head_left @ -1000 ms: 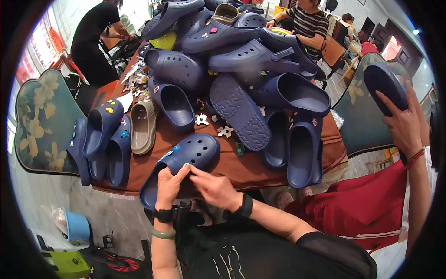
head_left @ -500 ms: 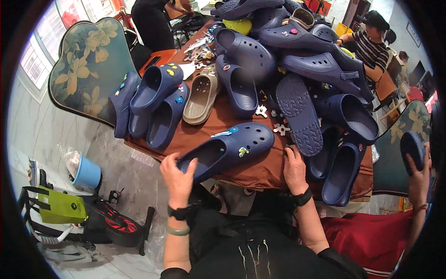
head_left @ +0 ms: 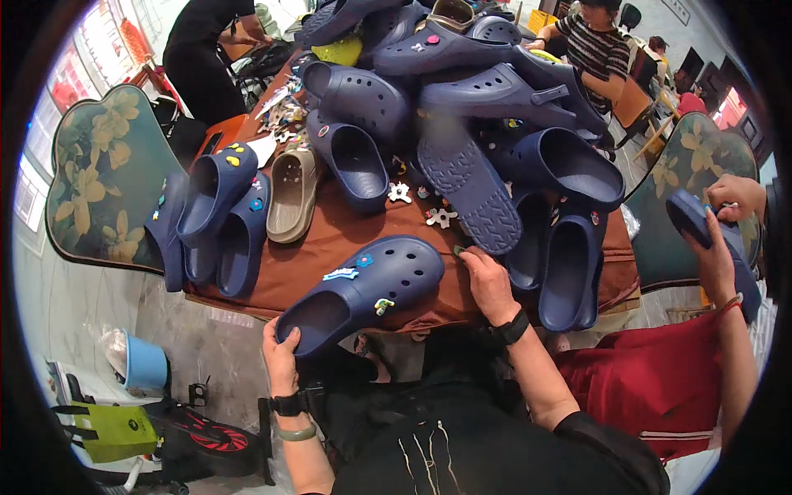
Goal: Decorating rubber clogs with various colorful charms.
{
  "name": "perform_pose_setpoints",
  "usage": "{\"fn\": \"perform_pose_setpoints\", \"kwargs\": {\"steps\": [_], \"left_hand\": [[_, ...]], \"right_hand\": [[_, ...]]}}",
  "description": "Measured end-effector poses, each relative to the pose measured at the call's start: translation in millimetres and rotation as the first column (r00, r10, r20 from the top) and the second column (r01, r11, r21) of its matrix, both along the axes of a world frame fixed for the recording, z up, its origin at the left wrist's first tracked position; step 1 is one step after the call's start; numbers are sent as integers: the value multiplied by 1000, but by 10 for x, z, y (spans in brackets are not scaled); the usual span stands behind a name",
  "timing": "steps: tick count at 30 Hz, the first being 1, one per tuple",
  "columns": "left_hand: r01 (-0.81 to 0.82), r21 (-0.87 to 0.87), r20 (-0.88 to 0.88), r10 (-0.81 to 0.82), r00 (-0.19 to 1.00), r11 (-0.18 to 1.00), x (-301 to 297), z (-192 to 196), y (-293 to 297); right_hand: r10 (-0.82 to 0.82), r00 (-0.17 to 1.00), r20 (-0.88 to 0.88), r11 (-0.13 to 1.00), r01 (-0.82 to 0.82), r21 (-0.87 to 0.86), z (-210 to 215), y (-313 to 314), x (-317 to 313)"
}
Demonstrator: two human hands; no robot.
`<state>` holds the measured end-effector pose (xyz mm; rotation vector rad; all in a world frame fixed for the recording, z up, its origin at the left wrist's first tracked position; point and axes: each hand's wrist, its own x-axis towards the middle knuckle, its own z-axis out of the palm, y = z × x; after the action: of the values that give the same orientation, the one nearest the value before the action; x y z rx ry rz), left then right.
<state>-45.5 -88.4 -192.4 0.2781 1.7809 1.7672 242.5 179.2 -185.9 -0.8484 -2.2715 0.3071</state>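
Note:
A navy clog (head_left: 388, 276) lies at the table's near edge, toe pointing away to the right. Light-blue, blue flower and green-yellow charms dot its upper. My left hand (head_left: 282, 355) grips its heel, thumb over the rim and fingers outside. To the clog's right, my right hand (head_left: 490, 287) is closed at the fingertips around a small green piece (head_left: 459, 251), whose kind is too small to tell. Just beyond it lie white charms (head_left: 441, 217) and an upturned clog with its patterned sole (head_left: 470, 186) showing.
More navy clogs (head_left: 355, 95) are heaped at the back. Decorated clogs (head_left: 243, 247) and a tan clog (head_left: 291, 195) stand left. Loose charms (head_left: 285, 111) lie on the brown cloth (head_left: 330, 219). At right, a co-worker's hands (head_left: 718, 247) hold another clog; a blue bucket (head_left: 146, 360) stands on the floor.
My left hand has closed on the clog's heel, and the clog is turned slightly. My right hand has reached farther onto the table and pinched the green piece. The whole view has shifted.

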Motion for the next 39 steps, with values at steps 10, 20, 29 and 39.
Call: {"fn": "perform_pose_setpoints", "kwargs": {"steps": [10, 20, 29, 39], "left_hand": [[-160, 8, -180, 159, 971, 987, 30, -106, 13], [-196, -476, -778, -305, 550, 857, 143, 434, 268], [-61, -432, -865, -394, 312, 900, 60, 431, 423], [120, -242, -867, -270, 420, 963, 337, 836, 628]], "right_hand": [[16, 1000, -26, 1000, -17, -5, 64, -120, -68], [19, 986, -164, 993, -38, -114, -28, -147, -44], [53, 980, -190, 978, -89, -188, 49, -188, -73], [72, 837, -542, 910, -278, -308, 1051, -232, -127]]}}
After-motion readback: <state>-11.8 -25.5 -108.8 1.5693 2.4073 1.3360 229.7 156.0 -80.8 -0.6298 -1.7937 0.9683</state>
